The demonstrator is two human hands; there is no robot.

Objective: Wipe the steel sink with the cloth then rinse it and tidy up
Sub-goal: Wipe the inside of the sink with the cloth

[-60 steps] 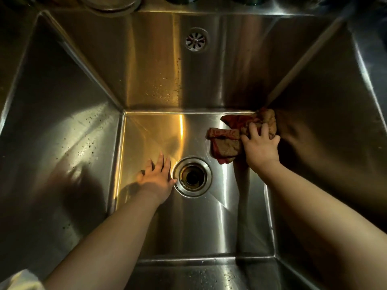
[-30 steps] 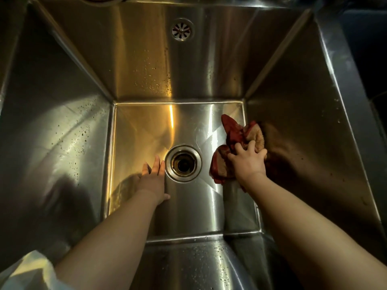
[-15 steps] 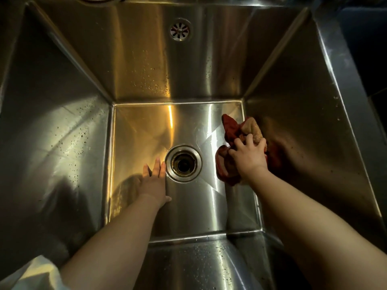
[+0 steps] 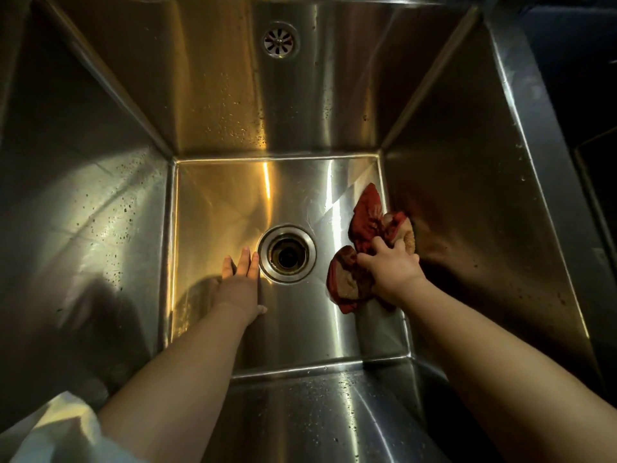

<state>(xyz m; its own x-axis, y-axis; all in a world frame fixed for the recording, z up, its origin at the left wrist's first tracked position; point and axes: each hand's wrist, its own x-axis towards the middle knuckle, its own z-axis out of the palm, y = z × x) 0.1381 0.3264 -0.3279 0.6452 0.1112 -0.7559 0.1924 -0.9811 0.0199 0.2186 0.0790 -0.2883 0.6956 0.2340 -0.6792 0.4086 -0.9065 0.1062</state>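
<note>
The deep steel sink (image 4: 110,208) fills the view, its floor lit gold on the left and pale grey on the right, with the round drain (image 4: 287,253) set in the middle of the floor. On the back wall, high up, sits a small round overflow grille (image 4: 279,40). Water droplets speckle the left wall, the back wall and the near wall at the bottom of the frame.

The cloth (image 4: 364,248) — red with tan patches, bunched and crumpled — lies on the right side of the floor, up against the seam where the floor meets the right wall. The right hand (image 4: 390,265) is pressed down on top of it, fingers curled into the fabric and gripping it; one lobe of cloth sticks out beyond the fingertips toward the back wall, and another bulges out to the left of the wrist, toward the drain without reaching it.

The left hand (image 4: 241,279) lies flat on the floor just left of the drain, palm down, fingers straight and together, grasping nothing — its fingertips come level with the drain's rim. A pale sleeve (image 4: 56,429) shows at the lower left corner.
</note>
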